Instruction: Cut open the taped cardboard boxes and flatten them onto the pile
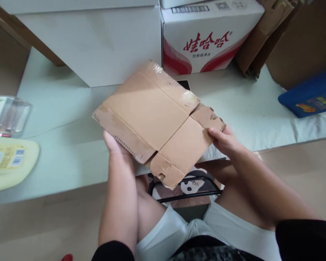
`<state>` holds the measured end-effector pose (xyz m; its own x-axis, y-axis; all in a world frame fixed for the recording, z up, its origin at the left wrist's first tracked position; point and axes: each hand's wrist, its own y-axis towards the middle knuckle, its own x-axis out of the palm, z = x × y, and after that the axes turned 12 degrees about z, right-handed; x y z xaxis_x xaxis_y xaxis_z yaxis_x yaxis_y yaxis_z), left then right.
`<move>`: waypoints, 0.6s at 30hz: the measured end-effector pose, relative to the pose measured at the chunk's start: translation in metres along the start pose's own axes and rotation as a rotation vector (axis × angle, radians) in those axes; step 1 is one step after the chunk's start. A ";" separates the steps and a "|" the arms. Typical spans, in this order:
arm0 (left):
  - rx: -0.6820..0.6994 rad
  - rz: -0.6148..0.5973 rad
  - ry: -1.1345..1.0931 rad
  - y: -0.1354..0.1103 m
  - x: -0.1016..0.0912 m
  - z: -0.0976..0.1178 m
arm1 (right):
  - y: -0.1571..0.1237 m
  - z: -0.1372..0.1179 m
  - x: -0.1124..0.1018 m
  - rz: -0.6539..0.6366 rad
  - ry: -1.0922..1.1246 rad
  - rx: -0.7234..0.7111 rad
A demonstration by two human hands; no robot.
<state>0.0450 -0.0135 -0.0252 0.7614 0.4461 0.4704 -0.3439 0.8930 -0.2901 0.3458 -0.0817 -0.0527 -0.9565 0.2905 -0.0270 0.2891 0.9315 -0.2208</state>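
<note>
A flattened brown cardboard box (149, 105) with torn, ragged flaps is held tilted in front of me, over the edge of the pale green surface. My left hand (115, 145) supports it from beneath at its left edge, with most of the fingers hidden under the cardboard. At the lower right, my right hand (224, 139) grips a torn flap, the thumb on top and the fingers behind. Fold lines cross the cardboard, and shiny tape remnants show along its upper right edge.
Behind the cardboard stand a large white box (97, 43) and a white-and-red water carton (212, 40). Folded cardboard (263, 36) leans at the right, near a blue package (309, 94). A clear plastic container (13, 116) and a yellow package (13, 163) lie at the left.
</note>
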 end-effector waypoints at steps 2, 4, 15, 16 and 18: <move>0.076 -0.035 -0.119 0.004 0.001 0.002 | 0.000 0.001 0.002 0.090 -0.051 0.006; 0.071 -0.066 -0.097 0.007 0.001 0.001 | 0.002 0.002 0.003 0.176 -0.063 -0.010; 0.032 0.009 0.023 0.017 -0.007 -0.012 | -0.031 -0.001 0.022 -0.124 -0.068 0.252; 0.011 0.004 -0.001 0.017 -0.007 -0.010 | -0.036 -0.002 0.019 -0.099 -0.061 0.253; -0.077 -0.007 -0.037 0.017 -0.009 -0.003 | -0.044 -0.006 0.003 0.058 -0.057 0.182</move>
<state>0.0343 -0.0025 -0.0367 0.7426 0.4428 0.5025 -0.2945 0.8897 -0.3489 0.3305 -0.1202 -0.0370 -0.9407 0.3248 -0.0985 0.3367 0.8571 -0.3899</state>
